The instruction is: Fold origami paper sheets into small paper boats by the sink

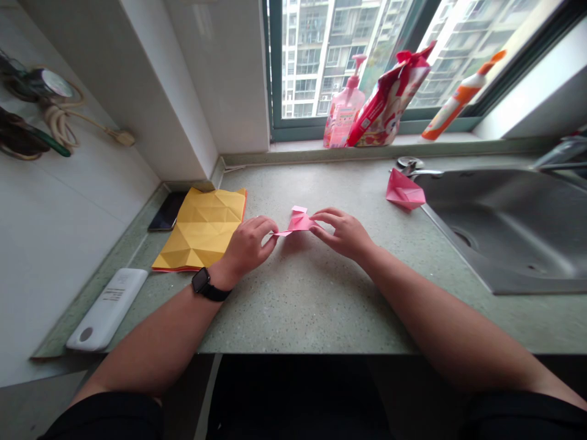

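There's the folded pink paper [301, 221], over the middle of the speckled countertop [298, 305], the left hand [251, 243] pinching its left tip while the right hand [343, 233] curves thumb and forefinger about its right end, whether gripping I can't tell. Toward the left edge I see crisply creased yellow paper [206, 223]; at the back right a faceted pink shape [405, 190] sits by the smooth steel sink [509, 226], and past the back edge a translucent pump bottle [343, 116] stands before the bright window [307, 61].
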The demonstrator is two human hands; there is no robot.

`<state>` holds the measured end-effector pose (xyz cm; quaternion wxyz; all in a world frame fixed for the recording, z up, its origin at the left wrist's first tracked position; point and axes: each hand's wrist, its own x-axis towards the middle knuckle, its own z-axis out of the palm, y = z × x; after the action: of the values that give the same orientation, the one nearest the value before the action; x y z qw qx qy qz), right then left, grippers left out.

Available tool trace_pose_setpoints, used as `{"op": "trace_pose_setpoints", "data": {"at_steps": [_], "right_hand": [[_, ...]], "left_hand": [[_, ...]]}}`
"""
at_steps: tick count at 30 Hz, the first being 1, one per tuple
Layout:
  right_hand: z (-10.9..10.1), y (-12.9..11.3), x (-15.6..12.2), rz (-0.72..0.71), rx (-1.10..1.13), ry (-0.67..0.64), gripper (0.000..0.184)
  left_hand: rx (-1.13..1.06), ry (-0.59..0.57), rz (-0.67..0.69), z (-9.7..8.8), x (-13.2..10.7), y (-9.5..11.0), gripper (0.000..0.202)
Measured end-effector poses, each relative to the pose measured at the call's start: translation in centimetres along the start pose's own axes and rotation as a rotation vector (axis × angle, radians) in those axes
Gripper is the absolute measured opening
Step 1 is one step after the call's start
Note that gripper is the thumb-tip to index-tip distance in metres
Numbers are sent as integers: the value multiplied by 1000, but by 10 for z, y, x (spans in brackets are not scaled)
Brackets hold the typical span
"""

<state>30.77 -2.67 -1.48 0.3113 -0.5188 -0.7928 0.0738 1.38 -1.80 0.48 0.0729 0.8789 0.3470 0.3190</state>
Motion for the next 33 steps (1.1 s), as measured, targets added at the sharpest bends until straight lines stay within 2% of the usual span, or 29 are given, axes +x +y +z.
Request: {"op": "trace_pose_setpoints", "data": {"at_steps": [4,6,8,11,14,17,20,23,26,28,30,33], "right_hand": [[0,8,0,-73,12,-22,71],[2,14,1,-65,5,-25,76],[3,19,3,-51,3,0,62],[2,22,6,-30,31,35,25],[-2,18,8,28,85,51,23],[-6,13,8,116,156,60,23],[-7,12,7,205,253,31,28],[-5,17,7,235,275,-36,37],[1,26,5,211,164,-101,41],[5,30,3,177,31,-76,46],[6,30,2,147,-102,9,50],[4,22,1,115,-210,127,45]], "left_hand": [[-41,129,-52,-5,1,-1,10],[-81,171,-49,-7,2,-1,11],[-134,211,-41,-8,3,-1,11],[-207,288,-46,-8,4,-2,11],[-243,353,-91,-7,4,-5,14],[-231,367,-179,-4,3,-13,17],[-174,346,-251,1,3,-25,20],[-65,338,-269,6,1,-35,12],[18,306,-224,8,-2,-37,31],[12,204,-154,7,-3,-33,30],[-11,58,-77,6,-3,-27,23],[27,-134,-7,6,-5,-20,24]]}}
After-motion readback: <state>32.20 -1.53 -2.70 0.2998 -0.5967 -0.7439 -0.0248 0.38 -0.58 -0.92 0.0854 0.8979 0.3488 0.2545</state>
